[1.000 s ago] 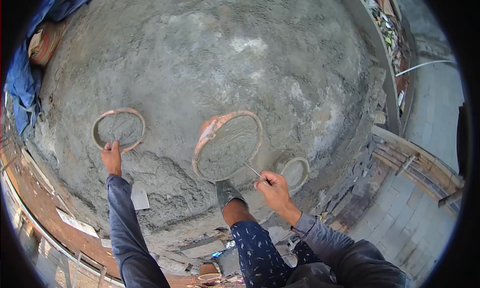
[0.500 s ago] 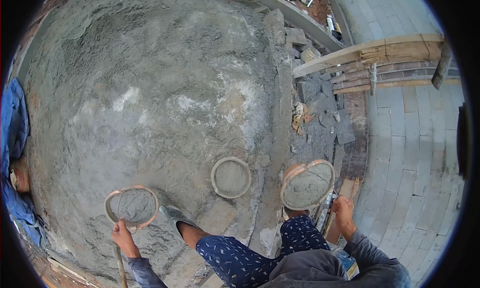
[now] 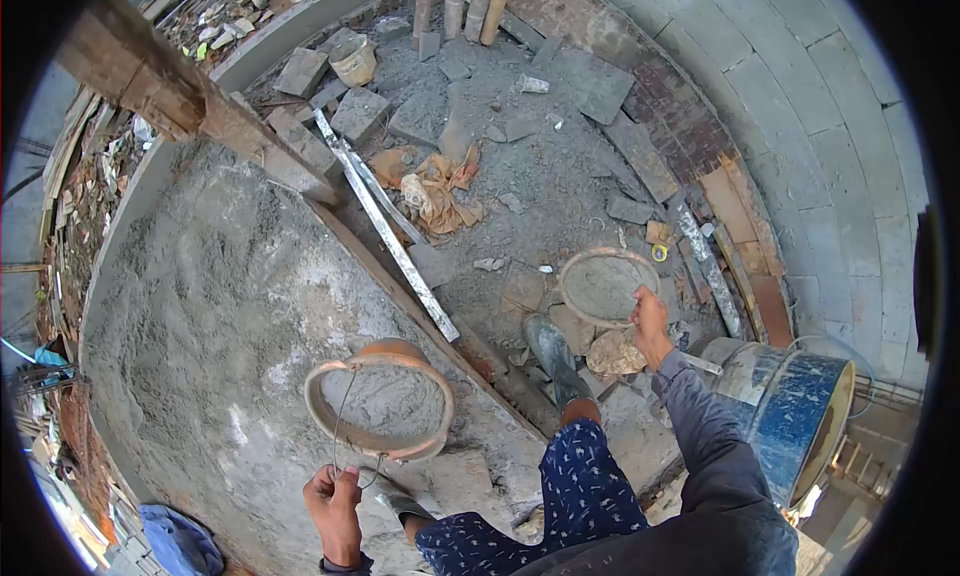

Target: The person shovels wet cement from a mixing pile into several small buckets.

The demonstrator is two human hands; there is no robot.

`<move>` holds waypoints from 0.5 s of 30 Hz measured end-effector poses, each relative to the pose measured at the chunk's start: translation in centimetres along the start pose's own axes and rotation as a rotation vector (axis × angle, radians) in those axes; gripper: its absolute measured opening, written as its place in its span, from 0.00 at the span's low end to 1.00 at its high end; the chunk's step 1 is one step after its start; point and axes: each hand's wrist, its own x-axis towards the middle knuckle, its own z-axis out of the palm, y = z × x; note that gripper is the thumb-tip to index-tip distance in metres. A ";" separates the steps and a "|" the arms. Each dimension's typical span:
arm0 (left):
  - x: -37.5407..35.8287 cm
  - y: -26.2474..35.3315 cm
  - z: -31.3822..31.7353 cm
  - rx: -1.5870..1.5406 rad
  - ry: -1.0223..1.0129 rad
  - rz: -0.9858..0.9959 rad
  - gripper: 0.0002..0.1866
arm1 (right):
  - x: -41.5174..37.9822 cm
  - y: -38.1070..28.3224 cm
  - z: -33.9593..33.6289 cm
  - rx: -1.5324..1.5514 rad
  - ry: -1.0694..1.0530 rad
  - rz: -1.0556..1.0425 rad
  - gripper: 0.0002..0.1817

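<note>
My left hand (image 3: 335, 501) is closed on the thin wire handle of an orange-rimmed bucket (image 3: 318, 396) full of wet grey mortar. The bucket hangs tilted above the grey mortar bed (image 3: 200, 326), close to my left boot (image 3: 395, 501). My right hand (image 3: 652, 324) is closed at the right edge of a second bucket (image 3: 568, 301), also filled with mortar; its handle is mostly hidden by my fingers. This bucket is over the rubble ground, beside my right boot (image 3: 555, 351).
A wooden beam (image 3: 250, 141) crosses at upper left. A long metal bar (image 3: 385, 226) lies along the bed's edge, near crumpled orange cloth (image 3: 440, 191) and broken slabs (image 3: 360, 114). A blue drum (image 3: 780, 406) stands at right. A block wall (image 3: 840, 146) curves beyond.
The view has turned and moved toward the rubble strip. Both buckets have travelled along in my hands, and my right foot now stands on the rubble. The third bucket is out of sight.
</note>
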 end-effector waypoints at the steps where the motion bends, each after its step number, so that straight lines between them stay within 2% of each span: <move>1: 1.5 1.2 3.4 0.043 -0.048 0.035 0.20 | 2.5 0.4 -0.3 0.067 0.020 0.049 0.08; 5: 9.1 3.8 17.9 0.194 -0.218 0.133 0.22 | 11.1 3.5 -1.9 0.319 0.078 0.221 0.08; 8: 14.4 3.0 29.0 0.451 -0.325 0.240 0.22 | 14.8 5.2 -2.4 0.477 0.120 0.298 0.08; 13: 24.8 -3.9 42.8 0.606 -0.359 0.313 0.22 | 16.7 6.4 -4.4 0.674 0.179 0.387 0.09; 15: 27.0 -6.5 46.4 0.768 -0.382 0.378 0.22 | 16.4 6.9 -5.8 0.713 0.184 0.442 0.10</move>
